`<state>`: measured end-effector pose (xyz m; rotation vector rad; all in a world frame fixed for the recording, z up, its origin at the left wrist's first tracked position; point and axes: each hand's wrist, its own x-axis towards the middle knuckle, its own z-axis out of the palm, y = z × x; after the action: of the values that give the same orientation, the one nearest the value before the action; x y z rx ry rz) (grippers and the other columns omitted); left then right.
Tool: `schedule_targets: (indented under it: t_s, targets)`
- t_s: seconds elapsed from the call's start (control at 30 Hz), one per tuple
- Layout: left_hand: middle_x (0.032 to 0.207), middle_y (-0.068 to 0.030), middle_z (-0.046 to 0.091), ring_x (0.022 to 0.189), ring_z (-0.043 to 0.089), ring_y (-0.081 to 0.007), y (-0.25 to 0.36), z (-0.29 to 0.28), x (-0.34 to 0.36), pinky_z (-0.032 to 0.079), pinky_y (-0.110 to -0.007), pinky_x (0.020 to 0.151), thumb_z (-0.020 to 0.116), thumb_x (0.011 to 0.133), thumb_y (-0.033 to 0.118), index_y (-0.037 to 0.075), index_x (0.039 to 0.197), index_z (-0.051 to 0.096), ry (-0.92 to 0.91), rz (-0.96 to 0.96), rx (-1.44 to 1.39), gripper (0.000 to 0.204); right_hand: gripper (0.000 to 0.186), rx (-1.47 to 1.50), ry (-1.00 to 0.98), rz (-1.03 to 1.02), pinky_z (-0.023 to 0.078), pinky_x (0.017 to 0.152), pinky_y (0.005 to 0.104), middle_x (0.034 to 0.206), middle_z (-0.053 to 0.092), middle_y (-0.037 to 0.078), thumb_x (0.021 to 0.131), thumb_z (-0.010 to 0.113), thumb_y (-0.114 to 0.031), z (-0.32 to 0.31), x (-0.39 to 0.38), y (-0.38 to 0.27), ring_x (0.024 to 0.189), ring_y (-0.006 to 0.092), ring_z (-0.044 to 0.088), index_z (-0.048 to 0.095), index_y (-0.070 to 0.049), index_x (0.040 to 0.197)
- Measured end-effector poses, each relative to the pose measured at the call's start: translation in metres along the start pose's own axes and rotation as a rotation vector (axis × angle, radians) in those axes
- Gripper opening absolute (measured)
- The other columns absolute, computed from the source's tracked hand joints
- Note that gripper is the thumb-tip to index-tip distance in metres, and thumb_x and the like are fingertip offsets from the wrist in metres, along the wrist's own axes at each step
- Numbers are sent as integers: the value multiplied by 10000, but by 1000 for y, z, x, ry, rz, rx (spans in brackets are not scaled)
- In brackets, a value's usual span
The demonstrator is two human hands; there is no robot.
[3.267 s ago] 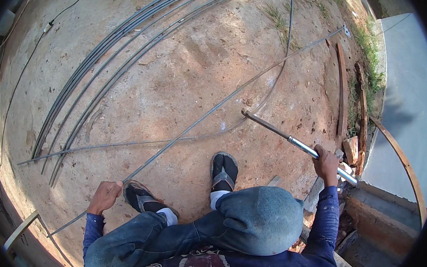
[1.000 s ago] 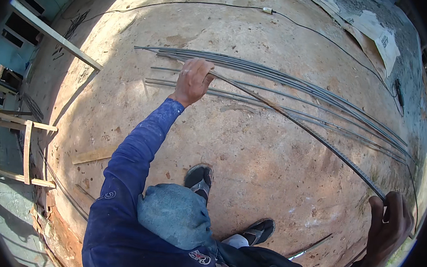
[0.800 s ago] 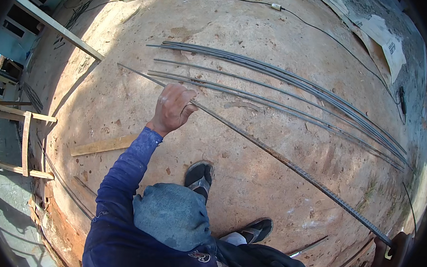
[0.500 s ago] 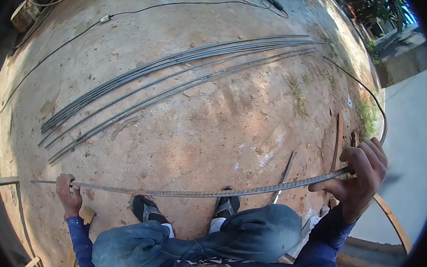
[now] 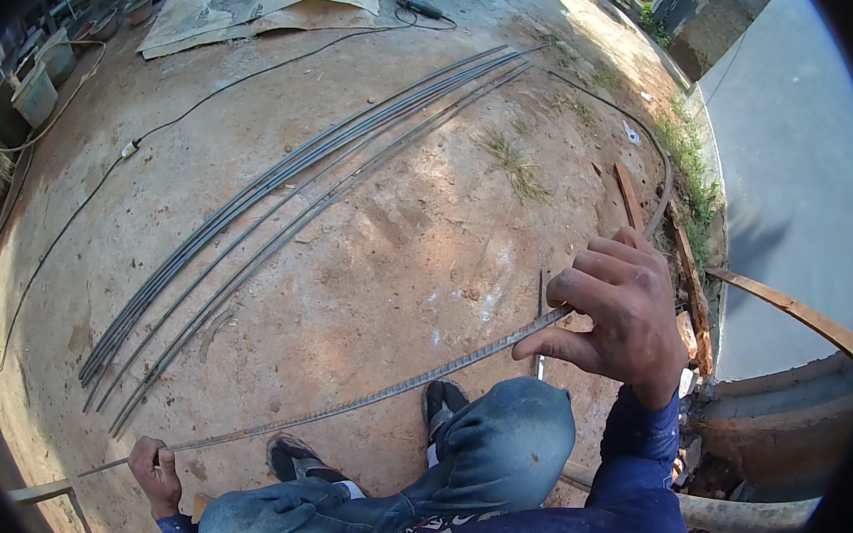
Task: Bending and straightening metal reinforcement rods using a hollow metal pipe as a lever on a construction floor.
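Observation:
A long ribbed steel rebar (image 5: 407, 382) runs slantwise in front of my knees, low at the left and higher at the right. My left hand (image 5: 158, 476) is closed around it near its left end, beside a wooden strip (image 5: 40, 492). Farther along, my right hand (image 5: 629, 308) grips the bar between thumb and curled fingers, above my right knee. Past that hand a dark curved rod (image 5: 666, 170) reaches away over the ground; my fingers hide whether it is the same bar. Several more rebars (image 5: 262, 191) lie side by side on the ground ahead.
A black cord (image 5: 252, 67) leads to a green and black power tool (image 5: 420, 7) near a flattened sack (image 5: 317, 2). Buckets (image 5: 35, 95) stand far left. At right are a pale wall (image 5: 795, 165), a wooden plank (image 5: 794, 310) and a pipe (image 5: 748, 514).
My view has swung to the right. The rebar now slants more steeply, its left end nearer me. Both hands keep their grip on it.

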<state>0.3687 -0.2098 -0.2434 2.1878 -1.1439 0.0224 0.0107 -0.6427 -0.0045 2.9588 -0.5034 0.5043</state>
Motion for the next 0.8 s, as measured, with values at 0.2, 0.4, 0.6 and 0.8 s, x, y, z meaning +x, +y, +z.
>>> schedule_targets:
  t_s: [0.2, 0.4, 0.6, 0.8]
  targets:
    - [744, -106, 444, 751, 440, -261, -23, 4, 3, 345, -376, 652, 577, 867, 594, 0, 770, 509, -186, -134, 79, 606, 316, 596, -810, 24, 470, 668, 475, 719, 641, 158, 852, 661, -372, 59, -25, -10, 774, 372, 639, 644, -57, 831]
    - [764, -110, 553, 821, 542, -295, 2, 50, 49, 409, -409, 799, 704, 766, 551, 31, 917, 611, -490, 116, 106, 549, 276, 693, -884, -62, 467, 662, 471, 765, 653, 170, 846, 665, -320, 137, -32, -8, 757, 384, 636, 652, -67, 954]
    - [851, -153, 654, 834, 631, -344, 146, 188, 68, 478, -428, 751, 710, 817, 367, 32, 987, 627, -1084, 138, -446, 384, 269, 502, -862, 16, 512, 665, 483, 744, 665, 159, 796, 688, -321, 236, -129, -21, 796, 368, 668, 674, -73, 897]
    - [787, -188, 625, 782, 608, -405, 87, 241, 26, 466, -462, 693, 608, 879, 294, 15, 852, 598, -1196, 75, -207, 281, 348, 464, -210, 479, 446, 913, 435, 1090, 587, 150, 816, 680, -230, 258, -191, -36, 1043, 350, 550, 610, -83, 1124]
